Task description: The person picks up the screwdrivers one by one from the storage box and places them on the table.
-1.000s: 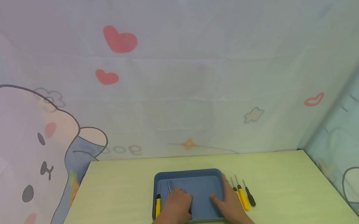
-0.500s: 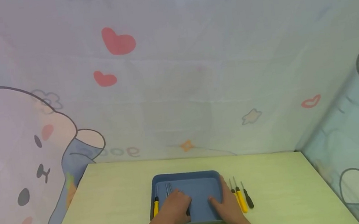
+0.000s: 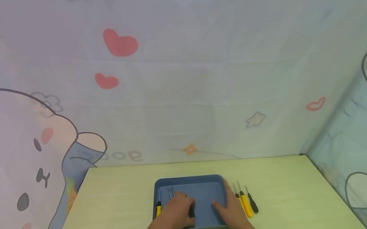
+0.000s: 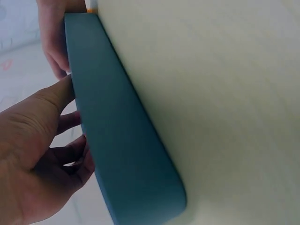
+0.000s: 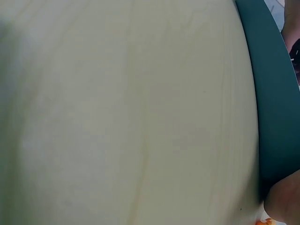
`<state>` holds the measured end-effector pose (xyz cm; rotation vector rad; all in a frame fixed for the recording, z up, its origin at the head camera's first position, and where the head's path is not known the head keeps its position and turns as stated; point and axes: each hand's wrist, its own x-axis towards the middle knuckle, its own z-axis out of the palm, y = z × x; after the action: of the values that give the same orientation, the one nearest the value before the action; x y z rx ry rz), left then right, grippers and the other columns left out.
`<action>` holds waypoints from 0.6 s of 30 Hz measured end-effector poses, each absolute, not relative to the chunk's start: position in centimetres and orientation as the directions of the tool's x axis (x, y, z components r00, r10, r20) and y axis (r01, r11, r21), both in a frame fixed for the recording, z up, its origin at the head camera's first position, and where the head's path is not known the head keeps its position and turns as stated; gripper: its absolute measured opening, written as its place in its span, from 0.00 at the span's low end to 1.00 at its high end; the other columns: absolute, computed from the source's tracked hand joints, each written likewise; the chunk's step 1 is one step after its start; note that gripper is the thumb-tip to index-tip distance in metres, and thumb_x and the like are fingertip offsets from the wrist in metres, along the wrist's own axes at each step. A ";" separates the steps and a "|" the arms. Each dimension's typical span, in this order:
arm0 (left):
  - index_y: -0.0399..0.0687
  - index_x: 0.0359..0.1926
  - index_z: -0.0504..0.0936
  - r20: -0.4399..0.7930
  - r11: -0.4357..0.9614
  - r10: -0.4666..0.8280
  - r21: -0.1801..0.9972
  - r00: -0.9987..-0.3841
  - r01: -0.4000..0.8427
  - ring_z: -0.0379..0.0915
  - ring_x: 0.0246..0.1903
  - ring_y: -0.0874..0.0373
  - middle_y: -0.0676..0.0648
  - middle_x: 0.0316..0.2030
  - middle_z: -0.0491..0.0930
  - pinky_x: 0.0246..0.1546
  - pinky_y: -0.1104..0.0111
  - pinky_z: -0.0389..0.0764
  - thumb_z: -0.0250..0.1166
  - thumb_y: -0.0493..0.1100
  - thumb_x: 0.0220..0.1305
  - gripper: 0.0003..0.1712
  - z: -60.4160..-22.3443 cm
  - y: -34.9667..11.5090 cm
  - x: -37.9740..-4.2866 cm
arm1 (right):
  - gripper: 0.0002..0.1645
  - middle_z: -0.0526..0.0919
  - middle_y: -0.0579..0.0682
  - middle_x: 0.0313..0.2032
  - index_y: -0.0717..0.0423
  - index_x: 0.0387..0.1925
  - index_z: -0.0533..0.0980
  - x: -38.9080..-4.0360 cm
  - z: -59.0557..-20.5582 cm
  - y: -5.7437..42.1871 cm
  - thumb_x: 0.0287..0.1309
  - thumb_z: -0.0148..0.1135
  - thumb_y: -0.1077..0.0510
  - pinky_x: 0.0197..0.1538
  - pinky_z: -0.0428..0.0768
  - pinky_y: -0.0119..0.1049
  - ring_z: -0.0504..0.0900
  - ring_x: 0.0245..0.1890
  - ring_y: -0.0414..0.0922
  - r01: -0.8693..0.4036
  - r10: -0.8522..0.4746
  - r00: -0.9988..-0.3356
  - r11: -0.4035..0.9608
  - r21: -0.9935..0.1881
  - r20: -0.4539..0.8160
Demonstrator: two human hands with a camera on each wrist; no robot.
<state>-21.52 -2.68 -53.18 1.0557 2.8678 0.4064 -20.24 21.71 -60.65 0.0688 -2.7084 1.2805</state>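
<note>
Head view: right hand [image 3: 233, 209] clasps blue tray [image 3: 204, 195], probably steadying it; can't tell if left hand [image 3: 177, 212] grips black handle [image 3: 191, 212] by its thumb.

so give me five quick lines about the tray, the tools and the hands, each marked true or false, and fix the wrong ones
1. A blue tray sits on the table. True.
2. Both hands are away from the tray. False: the left hand reaches inside it and the right hand is at its right side.
3. Three screwdrivers lie to the right of the tray. True.
4. Those three all have yellow handles. False: the rightmost handle is black.
5. A yellow-handled screwdriver lies in the tray's left part. True.
</note>
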 end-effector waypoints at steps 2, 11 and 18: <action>0.53 0.40 0.88 0.058 0.718 0.649 0.281 -0.758 0.636 0.74 0.38 0.57 0.55 0.34 0.80 0.39 0.64 0.80 0.82 0.50 0.55 0.15 -53.0 -3.0 -21.7 | 0.55 0.61 0.66 0.79 0.64 0.84 0.49 -20.2 -60.6 21.7 0.69 0.68 0.49 0.75 0.65 0.61 0.66 0.76 0.64 -0.097 0.023 -0.989 0.638 -0.764 0.145; 0.53 0.51 0.88 0.161 0.689 0.656 0.271 -0.737 0.672 0.68 0.42 0.57 0.52 0.46 0.82 0.42 0.63 0.80 0.78 0.51 0.63 0.18 -51.2 -4.6 -21.7 | 0.55 0.63 0.69 0.77 0.67 0.83 0.51 -20.0 -60.4 21.6 0.69 0.70 0.50 0.73 0.68 0.63 0.69 0.73 0.66 -0.132 0.005 -0.985 0.636 -0.761 0.175; 0.56 0.51 0.87 0.242 0.649 0.678 0.247 -0.694 0.720 0.70 0.45 0.57 0.53 0.47 0.81 0.42 0.64 0.80 0.79 0.52 0.63 0.18 -50.4 -5.4 -21.5 | 0.55 0.63 0.69 0.77 0.67 0.82 0.51 -19.9 -60.4 21.6 0.68 0.70 0.51 0.73 0.67 0.63 0.69 0.73 0.66 -0.128 0.011 -0.984 0.647 -0.752 0.177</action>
<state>-21.53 -5.40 -50.45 1.2639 2.9675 0.5353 -19.94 21.61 -60.38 0.0965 -2.6981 1.2511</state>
